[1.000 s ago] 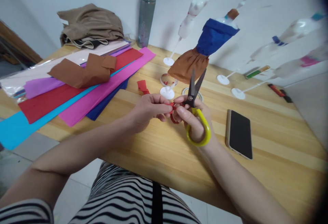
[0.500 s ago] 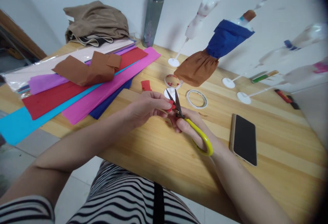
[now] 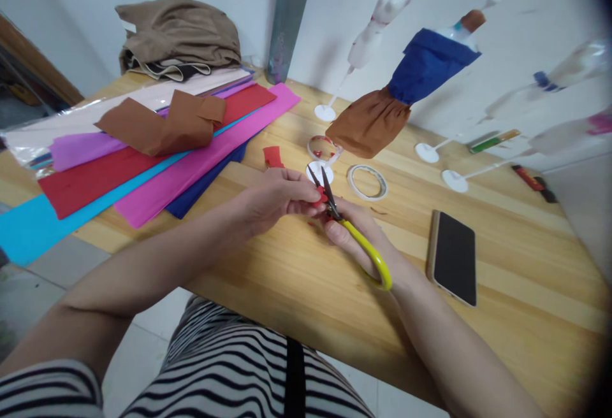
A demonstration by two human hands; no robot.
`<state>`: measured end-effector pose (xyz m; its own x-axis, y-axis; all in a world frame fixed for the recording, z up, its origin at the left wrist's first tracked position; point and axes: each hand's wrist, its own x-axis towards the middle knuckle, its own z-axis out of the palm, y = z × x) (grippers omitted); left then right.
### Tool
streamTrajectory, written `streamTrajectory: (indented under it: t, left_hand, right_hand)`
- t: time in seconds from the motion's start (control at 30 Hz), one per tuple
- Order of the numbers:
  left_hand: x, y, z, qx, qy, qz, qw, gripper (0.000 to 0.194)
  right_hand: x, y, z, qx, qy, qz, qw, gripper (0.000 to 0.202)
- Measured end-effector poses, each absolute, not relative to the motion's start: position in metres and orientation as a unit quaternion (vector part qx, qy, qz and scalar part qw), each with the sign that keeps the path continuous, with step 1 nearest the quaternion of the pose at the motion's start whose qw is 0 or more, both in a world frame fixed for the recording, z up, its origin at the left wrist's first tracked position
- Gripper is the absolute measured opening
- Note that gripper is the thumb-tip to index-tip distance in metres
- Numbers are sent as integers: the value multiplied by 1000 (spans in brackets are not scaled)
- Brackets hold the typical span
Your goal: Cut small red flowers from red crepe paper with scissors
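In my left hand (image 3: 287, 196) a small piece of red paper (image 3: 320, 197) is pinched between thumb and fingers. My right hand (image 3: 351, 230) is closed around yellow-handled scissors (image 3: 370, 252), whose dark blades point away from me, slightly apart. The red piece sits against the blades near their pivot. A larger red scrap (image 3: 272, 156) lies on the table just beyond my left hand. Past the blade tips stands a mannequin dressed in a blue top (image 3: 428, 64) and a brown skirt (image 3: 370, 123). Its round white base (image 3: 320, 174) is partly behind the blades.
Two tape rolls, one white (image 3: 367, 182) and one with red marks (image 3: 322, 148), lie beyond my hands. Coloured paper strips (image 3: 205, 150) and brown fabric (image 3: 179, 36) are at left. A bottle (image 3: 288, 29) stands behind; a phone (image 3: 454, 255) lies right, with more mannequins (image 3: 382, 16) along the wall.
The scissor blades have come slightly closer together at the red piece. Both hands keep nearly the same place, and the view has shifted a little.
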<state>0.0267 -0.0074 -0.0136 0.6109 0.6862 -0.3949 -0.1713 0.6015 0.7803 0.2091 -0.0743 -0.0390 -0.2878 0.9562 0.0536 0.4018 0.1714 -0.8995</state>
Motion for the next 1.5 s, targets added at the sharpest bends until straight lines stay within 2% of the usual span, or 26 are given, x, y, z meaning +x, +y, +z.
streamTrajectory:
  t: [0.43, 0.6, 1.07, 1.5]
  left_hand:
    - [27, -7, -18, 361, 339, 266, 827, 21]
    - [26, -8, -21, 358, 340, 267, 827, 21]
    - [26, -7, -22, 373, 336, 265, 823, 20]
    - [26, -6, -20, 360, 342, 267, 826, 17]
  right_hand:
    - [211, -72, -36, -477, -711, 410, 315, 39]
    - [209, -72, -36, -475, -710, 399, 334, 42]
    - [207, -72, -33, -498, -700, 407, 312, 52]
    - [205, -74, -30, -489, -687, 433, 317, 47]
